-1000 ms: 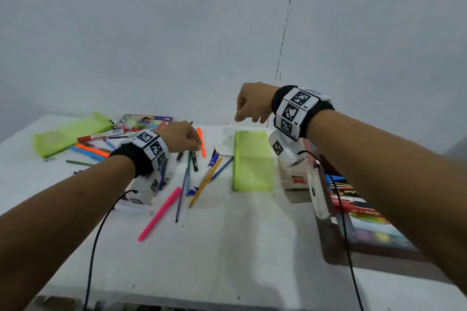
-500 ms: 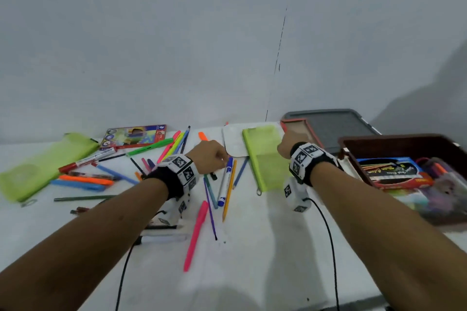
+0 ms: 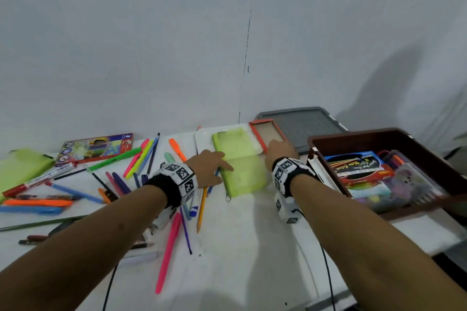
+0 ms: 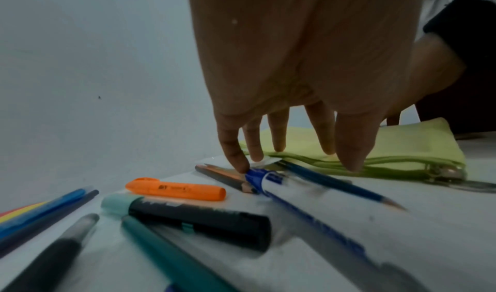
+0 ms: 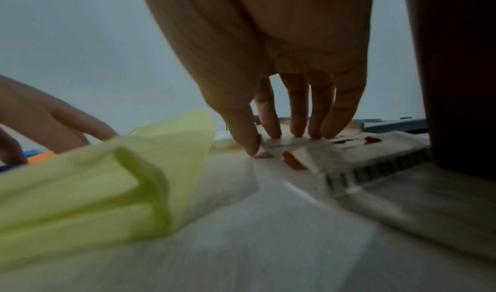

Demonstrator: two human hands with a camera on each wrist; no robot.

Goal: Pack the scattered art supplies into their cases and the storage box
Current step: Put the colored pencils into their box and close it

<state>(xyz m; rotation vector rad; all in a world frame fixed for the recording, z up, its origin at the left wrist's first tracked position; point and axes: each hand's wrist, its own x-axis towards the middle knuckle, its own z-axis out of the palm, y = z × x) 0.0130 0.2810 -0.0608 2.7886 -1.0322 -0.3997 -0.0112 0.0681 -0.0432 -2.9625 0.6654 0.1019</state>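
Pens and pencils [image 3: 141, 159] are scattered over the left half of the white tabletop [image 3: 247, 247], so most of the packing looks not yet done. A green zip pouch [image 3: 240, 166] is laid flat in the middle of the tabletop, with its zip edge turned toward the pens, and this seems handy for sliding them in. The left hand [image 3: 211, 168] is placed at that zip edge, palm down, with straight, spread fingers [image 4: 351, 148]; the fingertips are set down on the pouch edge and on a blue-capped marker [image 4: 271, 180] just beside it, and nothing is gripped. It is likely the pouch is being held still or is about to be opened. A small red-edged cardboard tray [image 3: 267, 134] is seen just beside the far right corner of the pouch. The right hand [image 3: 280, 151] is put on it, palm down, with fingers straight and close together, and nothing is closed in it either. Both arms are stretched forward, low over the tabletop. A brown storage box [image 3: 326, 149] is set to the right, and marker packs are already packed inside. A grey lid [image 3: 305, 124] is left behind the tray. A second green pouch [image 3: 20, 169] and a colored-pencil box [image 3: 96, 145] are kept far to the left.
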